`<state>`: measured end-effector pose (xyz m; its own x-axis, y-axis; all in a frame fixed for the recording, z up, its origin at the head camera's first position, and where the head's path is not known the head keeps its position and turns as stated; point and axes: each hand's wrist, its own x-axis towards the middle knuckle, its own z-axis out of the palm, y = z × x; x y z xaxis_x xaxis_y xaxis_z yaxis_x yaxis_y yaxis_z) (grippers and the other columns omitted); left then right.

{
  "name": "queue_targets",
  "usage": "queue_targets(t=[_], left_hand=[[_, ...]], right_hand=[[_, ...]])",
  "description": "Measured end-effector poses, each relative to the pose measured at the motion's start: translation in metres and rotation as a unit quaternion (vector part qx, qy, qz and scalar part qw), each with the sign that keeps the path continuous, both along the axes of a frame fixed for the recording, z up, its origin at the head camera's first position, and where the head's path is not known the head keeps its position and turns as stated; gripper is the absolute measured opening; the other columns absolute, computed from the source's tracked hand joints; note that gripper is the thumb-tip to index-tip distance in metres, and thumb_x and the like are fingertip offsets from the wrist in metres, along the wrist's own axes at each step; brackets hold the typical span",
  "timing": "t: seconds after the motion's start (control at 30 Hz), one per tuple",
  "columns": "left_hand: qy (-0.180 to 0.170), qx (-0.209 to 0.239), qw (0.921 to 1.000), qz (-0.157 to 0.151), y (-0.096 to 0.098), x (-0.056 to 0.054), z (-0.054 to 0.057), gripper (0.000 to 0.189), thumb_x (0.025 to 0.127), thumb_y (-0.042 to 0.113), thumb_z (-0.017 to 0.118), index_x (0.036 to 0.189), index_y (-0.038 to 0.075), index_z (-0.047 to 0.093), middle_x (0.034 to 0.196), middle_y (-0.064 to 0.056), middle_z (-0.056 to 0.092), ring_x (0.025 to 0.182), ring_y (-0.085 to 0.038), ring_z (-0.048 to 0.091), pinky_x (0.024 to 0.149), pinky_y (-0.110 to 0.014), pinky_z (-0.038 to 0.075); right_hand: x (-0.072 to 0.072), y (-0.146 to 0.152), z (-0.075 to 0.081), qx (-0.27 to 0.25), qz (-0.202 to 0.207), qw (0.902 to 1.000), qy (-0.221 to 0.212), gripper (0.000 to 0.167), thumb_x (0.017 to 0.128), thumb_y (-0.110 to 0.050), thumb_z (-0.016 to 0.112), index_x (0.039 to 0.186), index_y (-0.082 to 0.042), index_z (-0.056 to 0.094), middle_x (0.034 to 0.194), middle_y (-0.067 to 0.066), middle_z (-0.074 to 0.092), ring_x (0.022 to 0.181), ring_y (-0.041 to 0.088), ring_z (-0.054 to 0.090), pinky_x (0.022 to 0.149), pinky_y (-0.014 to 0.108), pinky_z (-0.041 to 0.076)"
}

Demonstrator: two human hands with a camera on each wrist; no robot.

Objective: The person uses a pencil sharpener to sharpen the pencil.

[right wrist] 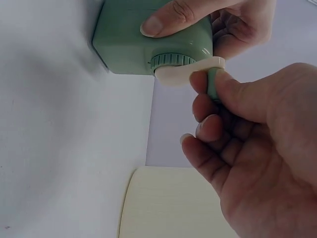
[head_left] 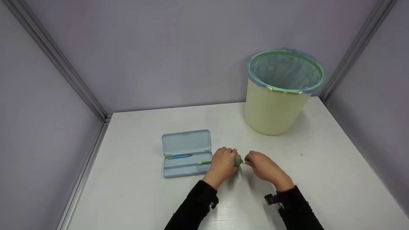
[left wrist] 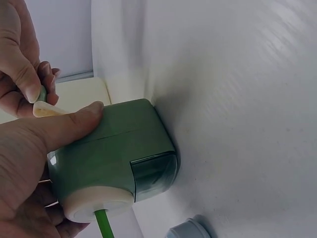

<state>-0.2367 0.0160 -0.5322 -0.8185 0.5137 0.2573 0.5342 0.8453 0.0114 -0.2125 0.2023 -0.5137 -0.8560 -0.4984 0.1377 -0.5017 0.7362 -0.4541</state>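
My left hand [head_left: 223, 162] grips a green crank pencil sharpener [left wrist: 116, 144] by its body, the thumb lying across its top. A green pencil [left wrist: 104, 224] sticks out of the sharpener's round cream front. Beside that front is a dark see-through shavings drawer [left wrist: 156, 172]. At the opposite end, my right hand [head_left: 262, 166] pinches the small green knob [right wrist: 213, 84] of the cream crank handle [right wrist: 185, 72] between thumb and index finger. To the left lies an open light-blue pencil case [head_left: 186, 142], with a blue pencil [head_left: 179, 156] in its upper compartment.
A pale yellow bin [head_left: 274, 108] with a green rim and bluish liner stands at the back right of the white table [head_left: 134, 195]. Grey-lilac walls [head_left: 179, 57] enclose the back and sides. A small dark speck [head_left: 301, 154] lies right of my right hand.
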Motion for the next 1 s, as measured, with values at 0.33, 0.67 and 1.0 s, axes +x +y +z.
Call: queue_targets(t=[0.33,0.67,1.0], left_hand=[[0.001,-0.005,1.0000,-0.006,-0.002,0.001,0.001,0.049,0.076,0.037,0.089,0.112,0.009,0.073,0.098,-0.002,0.074,0.089,-0.022,0.067,0.085,-0.033,0.053],[-0.011,-0.015,0.9998,-0.008,-0.003,0.000,0.002,0.053,0.076,0.038,0.089,0.116,0.009,0.072,0.101,-0.003,0.073,0.091,-0.022,0.066,0.085,-0.033,0.052],[-0.024,-0.020,0.9995,-0.004,-0.003,0.000,0.002,0.060,0.077,0.041,0.089,0.124,0.008,0.071,0.108,-0.003,0.074,0.098,-0.022,0.068,0.092,-0.032,0.052]], right_hand=[[-0.021,-0.005,0.001,0.001,-0.027,0.9988,0.041,0.010,0.101,0.001,0.060,0.098,0.000,0.070,0.090,0.007,0.063,0.088,0.028,0.066,0.079,0.044,0.055],[-0.044,-0.010,-0.015,-0.002,-0.073,0.9967,0.035,0.013,0.101,0.000,0.061,0.101,0.002,0.073,0.091,0.011,0.065,0.091,0.032,0.068,0.082,0.046,0.056],[-0.051,-0.014,-0.035,0.003,-0.109,0.9940,0.005,0.012,0.098,0.000,0.065,0.098,0.002,0.077,0.087,0.011,0.067,0.088,0.033,0.070,0.080,0.046,0.057]])
